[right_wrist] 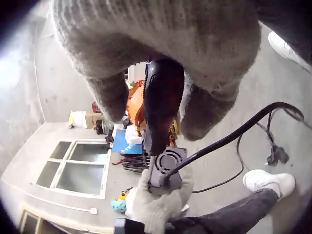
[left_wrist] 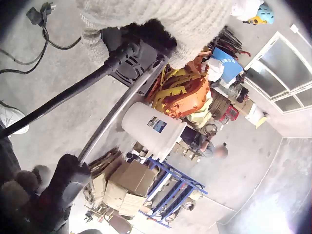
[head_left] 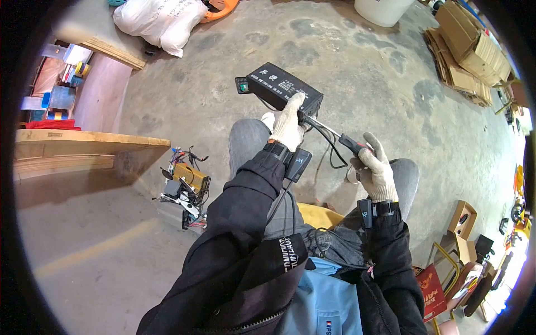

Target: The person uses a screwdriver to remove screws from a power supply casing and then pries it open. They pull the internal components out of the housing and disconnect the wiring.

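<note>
Stained concrete floor (head_left: 357, 72) is stretching out beneath a person at work. Nearest, the right grip (head_left: 375, 170) is holding a screwdriver (head_left: 353, 145) by its handle, the shaft pointing towards the fan end of a black power-unit box (head_left: 285, 86). Just beyond, the left grip (head_left: 288, 124) is holding that end, the box reaching out past the left knee (head_left: 248, 139). Its rigid-looking casing is probably weighing moderately and feeling slick, so the long edges are offering the surest hold; the fan grille (right_wrist: 170, 160) and power cable (right_wrist: 219, 143) are likely needing gentler treatment. Farther off, a white bucket (head_left: 385, 10) is standing.
</note>
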A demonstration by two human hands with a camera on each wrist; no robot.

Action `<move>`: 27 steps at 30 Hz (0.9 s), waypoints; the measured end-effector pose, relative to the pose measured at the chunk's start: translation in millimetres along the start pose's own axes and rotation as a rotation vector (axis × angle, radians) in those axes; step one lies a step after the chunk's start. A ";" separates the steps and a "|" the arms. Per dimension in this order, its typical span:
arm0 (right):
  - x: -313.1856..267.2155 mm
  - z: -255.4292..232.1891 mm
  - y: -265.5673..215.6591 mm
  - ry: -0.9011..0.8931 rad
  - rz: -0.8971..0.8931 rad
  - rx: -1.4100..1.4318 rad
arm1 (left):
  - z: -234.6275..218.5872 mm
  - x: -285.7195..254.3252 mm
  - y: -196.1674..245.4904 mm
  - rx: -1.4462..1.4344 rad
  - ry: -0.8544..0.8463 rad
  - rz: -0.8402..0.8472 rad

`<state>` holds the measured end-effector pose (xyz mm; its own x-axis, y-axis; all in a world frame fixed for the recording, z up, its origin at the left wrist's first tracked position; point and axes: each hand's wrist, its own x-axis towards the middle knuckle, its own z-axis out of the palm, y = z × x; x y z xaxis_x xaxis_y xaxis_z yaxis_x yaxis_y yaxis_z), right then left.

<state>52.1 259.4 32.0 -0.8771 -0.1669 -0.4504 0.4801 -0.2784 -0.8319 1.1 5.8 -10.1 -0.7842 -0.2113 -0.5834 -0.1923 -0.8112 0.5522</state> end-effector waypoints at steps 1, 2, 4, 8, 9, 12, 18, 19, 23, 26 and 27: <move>-0.5 2.0 -1.3 0.005 0.028 0.027 | 0.4 -1.1 1.3 0.012 0.008 -0.012; 1.3 -1.2 -1.4 0.003 0.028 0.027 | 1.4 -2.0 2.1 0.012 0.009 -0.010; 6.3 -11.6 -3.3 -0.060 0.310 0.004 | 2.1 -2.1 1.5 -0.008 0.014 -0.002; 9.7 -17.8 -0.2 -0.033 0.365 -0.122 | 3.0 -3.1 1.4 -0.030 0.025 -0.001; 9.2 -18.0 8.2 -0.050 0.235 -0.088 | 2.1 -2.7 1.2 -0.019 0.021 0.000; 8.1 -17.7 15.1 -0.018 0.096 -0.012 | 0.4 -0.7 0.6 -0.018 -0.002 -0.004; 4.5 -10.2 2.3 -0.002 0.198 0.014 | 5.7 -9.2 1.7 0.028 0.003 -0.001; 5.0 -13.3 1.1 -0.047 0.289 -0.037 | 5.5 -9.2 1.6 0.038 0.000 0.010; 8.8 -17.2 8.6 -0.010 0.319 -0.072 | 5.7 -7.0 1.9 0.003 0.023 0.012; 11.5 -17.6 17.7 -0.037 0.121 -0.040 | 3.1 -5.7 1.2 0.022 0.009 0.013; 9.2 -11.2 14.2 0.025 0.106 0.011 | 3.0 -5.8 1.2 0.028 0.005 0.014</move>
<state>50.7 264.5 12.4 -0.8216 -0.1726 -0.5433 0.5699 -0.2711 -0.7757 3.7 7.7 -4.3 -0.7841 -0.2252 -0.5783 -0.1977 -0.7927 0.5767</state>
